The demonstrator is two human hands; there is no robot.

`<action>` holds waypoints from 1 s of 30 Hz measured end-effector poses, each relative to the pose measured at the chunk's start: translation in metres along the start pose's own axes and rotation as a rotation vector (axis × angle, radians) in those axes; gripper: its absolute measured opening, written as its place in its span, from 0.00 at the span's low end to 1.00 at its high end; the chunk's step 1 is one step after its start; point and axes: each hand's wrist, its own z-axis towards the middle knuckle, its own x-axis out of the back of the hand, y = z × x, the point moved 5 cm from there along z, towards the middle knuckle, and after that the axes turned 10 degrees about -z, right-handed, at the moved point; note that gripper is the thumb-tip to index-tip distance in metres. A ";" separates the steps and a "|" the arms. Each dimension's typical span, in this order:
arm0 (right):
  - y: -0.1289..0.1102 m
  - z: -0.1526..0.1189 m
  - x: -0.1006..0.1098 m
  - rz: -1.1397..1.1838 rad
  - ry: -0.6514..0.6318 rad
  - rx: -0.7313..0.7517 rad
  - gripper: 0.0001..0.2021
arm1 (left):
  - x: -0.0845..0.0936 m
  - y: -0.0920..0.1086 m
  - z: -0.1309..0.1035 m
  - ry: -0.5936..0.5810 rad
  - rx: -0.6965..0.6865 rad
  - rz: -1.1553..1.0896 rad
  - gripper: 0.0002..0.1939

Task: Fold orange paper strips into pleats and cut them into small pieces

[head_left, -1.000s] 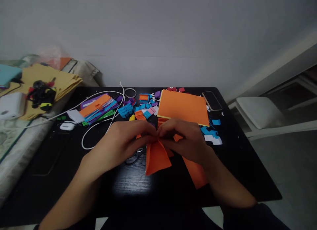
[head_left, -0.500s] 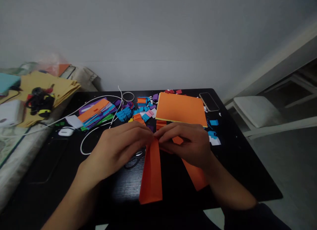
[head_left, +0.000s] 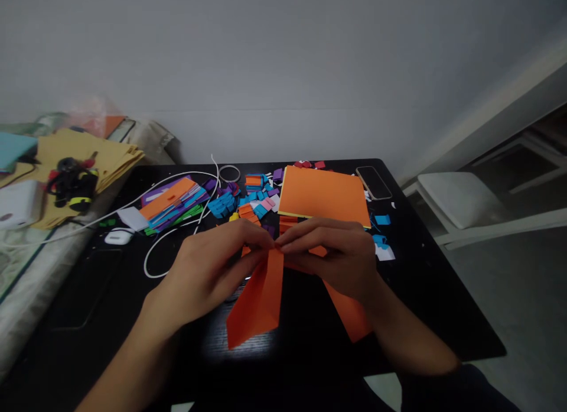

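Between my two hands, above the black table [head_left: 310, 359], a folded strip of orange paper [head_left: 259, 308] hangs toward me, its crease partly spread. My left hand [head_left: 217, 264] pinches its upper end from the left. From the right, my right hand [head_left: 332, 252] pinches the same end, fingertips meeting the left ones. Another orange paper strip [head_left: 348, 311] slants out beneath my right hand and wrist; whether it joins the held one is hidden. Dark scissors, mostly covered, lie under the held paper.
Behind my hands lies a stack of orange sheets [head_left: 325, 193] beside small folded blue paper pieces [head_left: 222, 205]. A phone [head_left: 374, 182] rests at the back right. At left are colored paper strips [head_left: 172, 202], a white cable [head_left: 148, 264] and a white earphone case [head_left: 119, 236].
The hanging end of the orange strip has swung left and up, and its fold has opened wider. My left hand has turned slightly; my right hand stays nearly in place.
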 end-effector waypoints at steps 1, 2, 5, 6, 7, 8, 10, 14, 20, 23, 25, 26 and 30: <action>0.000 0.000 0.000 -0.002 0.000 0.000 0.05 | 0.000 0.000 0.000 0.005 0.003 0.000 0.08; 0.000 0.000 0.000 -0.009 -0.003 -0.002 0.04 | 0.000 0.000 0.000 0.009 0.007 0.000 0.08; 0.000 0.000 0.000 -0.031 -0.019 -0.008 0.04 | 0.000 0.001 0.001 0.021 0.016 0.001 0.07; 0.000 -0.001 0.000 -0.038 -0.027 -0.008 0.04 | 0.000 0.001 0.002 0.021 0.013 0.005 0.07; 0.000 -0.001 0.000 -0.046 -0.038 -0.011 0.04 | 0.000 0.002 0.002 0.017 0.009 0.010 0.06; 0.001 -0.001 0.000 -0.055 -0.050 -0.013 0.05 | 0.000 0.002 0.002 0.013 0.007 0.017 0.06; 0.001 -0.001 0.000 -0.082 -0.094 -0.005 0.07 | 0.000 0.001 0.003 0.008 0.014 0.024 0.04; -0.001 -0.001 -0.003 -0.134 -0.220 0.063 0.10 | -0.002 -0.004 0.001 0.001 0.065 0.001 0.03; -0.002 0.001 -0.001 -0.140 -0.252 0.034 0.09 | -0.005 -0.006 0.001 -0.011 0.126 -0.054 0.03; -0.003 0.003 0.001 -0.144 -0.268 0.015 0.11 | -0.004 -0.003 0.002 -0.017 0.115 -0.088 0.03; -0.004 0.004 0.002 -0.156 -0.253 0.026 0.10 | -0.004 0.000 0.003 -0.032 0.115 -0.109 0.04; -0.005 0.003 0.003 -0.162 -0.238 0.038 0.09 | -0.004 0.000 0.004 -0.051 0.124 -0.112 0.05; -0.005 0.001 0.001 -0.161 -0.209 0.074 0.06 | -0.007 0.001 0.006 -0.119 0.163 -0.076 0.04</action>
